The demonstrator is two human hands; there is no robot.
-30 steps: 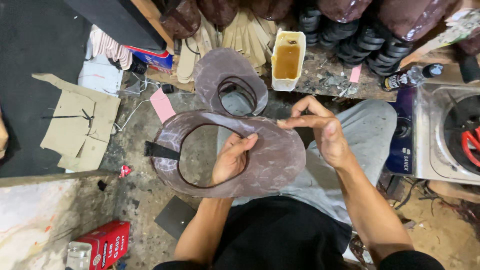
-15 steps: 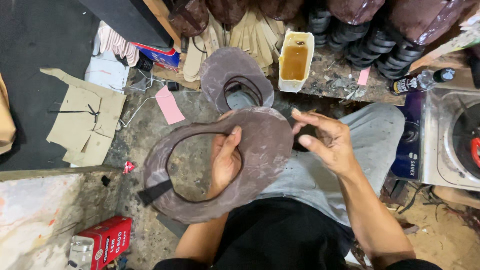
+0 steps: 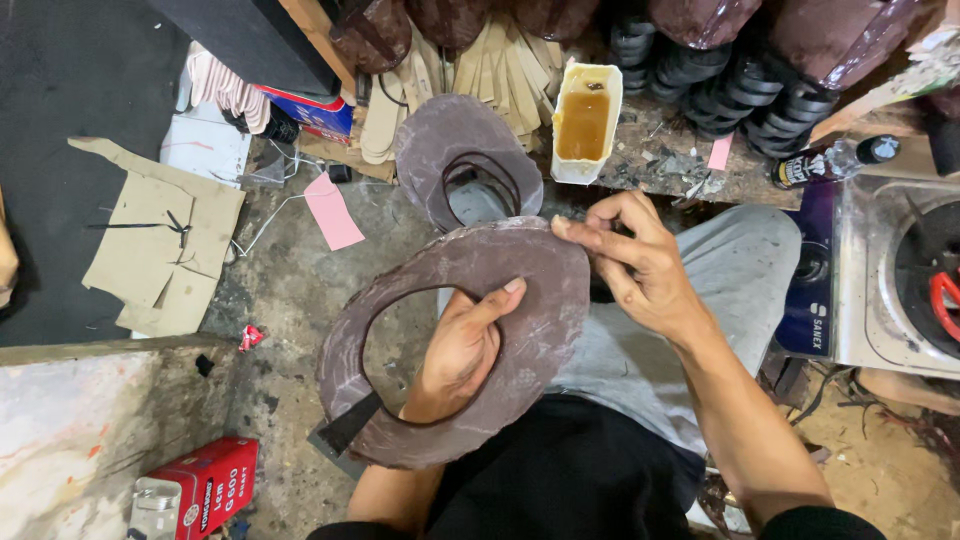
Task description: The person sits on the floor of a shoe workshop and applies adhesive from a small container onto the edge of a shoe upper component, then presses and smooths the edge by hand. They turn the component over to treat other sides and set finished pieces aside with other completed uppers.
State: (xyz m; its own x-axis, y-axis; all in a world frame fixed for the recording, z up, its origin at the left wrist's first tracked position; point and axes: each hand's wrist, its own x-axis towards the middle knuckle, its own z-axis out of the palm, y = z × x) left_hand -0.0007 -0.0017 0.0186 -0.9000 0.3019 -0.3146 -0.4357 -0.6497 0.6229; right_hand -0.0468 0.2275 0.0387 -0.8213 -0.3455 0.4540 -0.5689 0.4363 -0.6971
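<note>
The left hand [image 3: 462,352] reaches up through the brown oval ring [image 3: 540,330], thumb clamped on its inner edge; the right hand [image 3: 640,268] pinches the upper rim. Held over the lap, its long axis runs lower-left to upper-right, just clear of a second ring [image 3: 440,150] on the floor.

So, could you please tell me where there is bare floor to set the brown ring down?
Bare floor lies between the cardboard pieces, the pink slip and the brown ring in the left hand. A smaller patch sits right of the red carton. The bench around the glue tub is crowded.
</note>
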